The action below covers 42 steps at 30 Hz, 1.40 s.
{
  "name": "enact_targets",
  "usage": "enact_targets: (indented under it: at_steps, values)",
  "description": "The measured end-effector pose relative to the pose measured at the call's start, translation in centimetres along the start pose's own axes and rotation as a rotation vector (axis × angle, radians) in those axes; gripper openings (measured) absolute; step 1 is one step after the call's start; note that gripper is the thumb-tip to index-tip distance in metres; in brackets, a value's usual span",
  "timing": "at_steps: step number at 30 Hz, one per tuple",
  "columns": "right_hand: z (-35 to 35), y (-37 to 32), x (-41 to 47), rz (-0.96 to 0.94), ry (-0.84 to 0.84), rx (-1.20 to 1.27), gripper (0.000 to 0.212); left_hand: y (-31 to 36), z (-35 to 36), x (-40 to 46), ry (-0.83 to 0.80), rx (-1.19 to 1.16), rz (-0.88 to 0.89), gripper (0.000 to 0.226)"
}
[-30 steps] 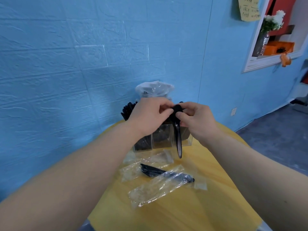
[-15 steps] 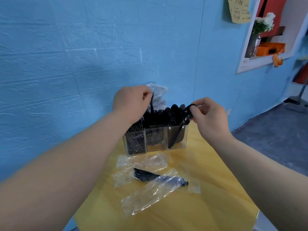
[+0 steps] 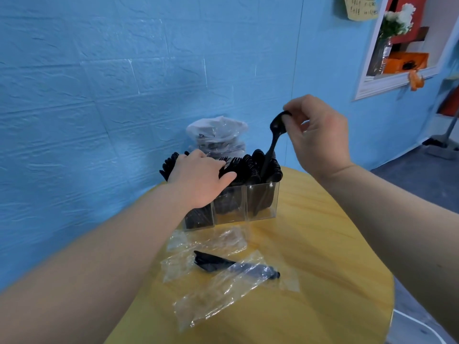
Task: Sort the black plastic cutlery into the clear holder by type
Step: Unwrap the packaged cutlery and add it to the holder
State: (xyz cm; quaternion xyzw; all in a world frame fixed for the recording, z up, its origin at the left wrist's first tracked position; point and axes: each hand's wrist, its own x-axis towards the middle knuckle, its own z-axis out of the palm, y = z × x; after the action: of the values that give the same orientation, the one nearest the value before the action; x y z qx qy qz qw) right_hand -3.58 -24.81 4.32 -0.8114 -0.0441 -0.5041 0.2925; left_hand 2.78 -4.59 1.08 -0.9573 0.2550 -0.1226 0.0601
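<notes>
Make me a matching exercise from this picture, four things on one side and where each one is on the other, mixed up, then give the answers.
Things:
1. spoon
2. left hand
3. wrapped cutlery
4. bag

Places:
A. lying on the yellow table, near side of the clear holder
B. behind the holder, against the wall
C. pinched by the right hand, handle down over the right compartment
D. resting on the holder's left end

Pairs: 1-C, 2-D, 3-A, 4-B

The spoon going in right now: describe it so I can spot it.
On the yellow table stands a clear holder against the blue wall. Above its rightmost compartment, the right hand pinches one black spoon by its bowl, handle down; it alone sticks up above the others.
</notes>
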Motion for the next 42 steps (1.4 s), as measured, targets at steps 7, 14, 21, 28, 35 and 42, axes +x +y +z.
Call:
enact_targets:
  at_steps: [7, 14, 21, 28, 35, 42]
  values:
    - [3.0, 2.0, -2.2, -0.112, -0.122, -0.13, 0.009, -0.3, 0.6, -0.1, 0.075, 0.006, 0.028, 0.056]
    - [1.0, 1.1, 0.6, -0.119, 0.038, -0.024, 0.01, -0.3, 0.6, 0.0, 0.13, 0.007, 0.043, 0.056]
    - [1.8, 1.7, -0.1, -0.19, -0.04, -0.063, 0.008, 2.0, -0.1, 0.3, 0.22, -0.047, 0.252, 0.051]
    - [3.6, 4.2, -2.9, -0.241, -0.354, -0.271, 0.018, 2.2, 1.0, 0.6, 0.172, 0.002, 0.27, 0.049]
    - [3.9, 4.1, -4.0, -0.253, -0.427, -0.294, 0.034, 2.3, 0.9, 0.2, 0.203, 0.023, 0.26, 0.047]
    - [1.0, 2.6, -9.8, -0.092, -0.32, -0.208, 0.028, 2.0, 2.8, -5.2, 0.442, -0.099, 0.25, 0.031]
